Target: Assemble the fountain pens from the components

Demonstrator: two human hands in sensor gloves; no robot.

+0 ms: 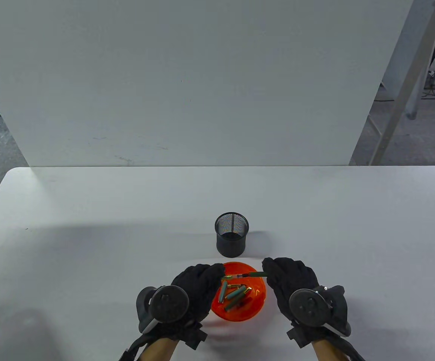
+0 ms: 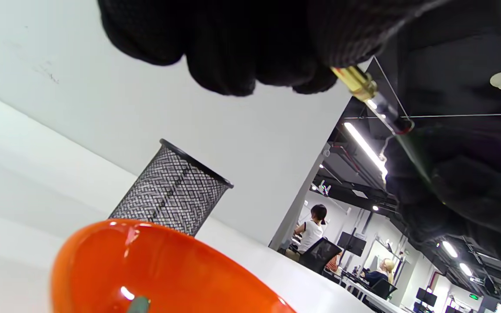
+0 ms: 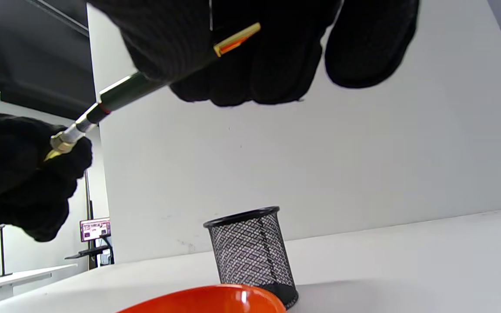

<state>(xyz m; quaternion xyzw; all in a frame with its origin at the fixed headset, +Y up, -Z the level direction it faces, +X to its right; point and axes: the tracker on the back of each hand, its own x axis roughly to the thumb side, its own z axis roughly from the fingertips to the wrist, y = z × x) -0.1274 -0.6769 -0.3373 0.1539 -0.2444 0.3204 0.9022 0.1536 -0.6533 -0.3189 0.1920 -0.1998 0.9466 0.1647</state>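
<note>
Above the orange bowl (image 1: 257,302) both hands hold one pen between them. My right hand (image 1: 283,274) grips the dark green barrel (image 1: 256,275) (image 3: 131,89); a gold clip (image 3: 237,39) shows under its fingers. My left hand (image 1: 208,274) pinches the gold nib section (image 1: 228,277) (image 2: 355,80) (image 3: 61,143). A thin silvery part (image 2: 385,115) of it enters the barrel's mouth. Several more green and gold pen parts (image 1: 236,293) lie in the bowl.
A black mesh pen cup (image 1: 231,233) (image 3: 252,252) (image 2: 170,191) stands on the white table (image 1: 89,240) just behind the bowl. A white partition rises behind the table. In the left wrist view people sit at desks far off.
</note>
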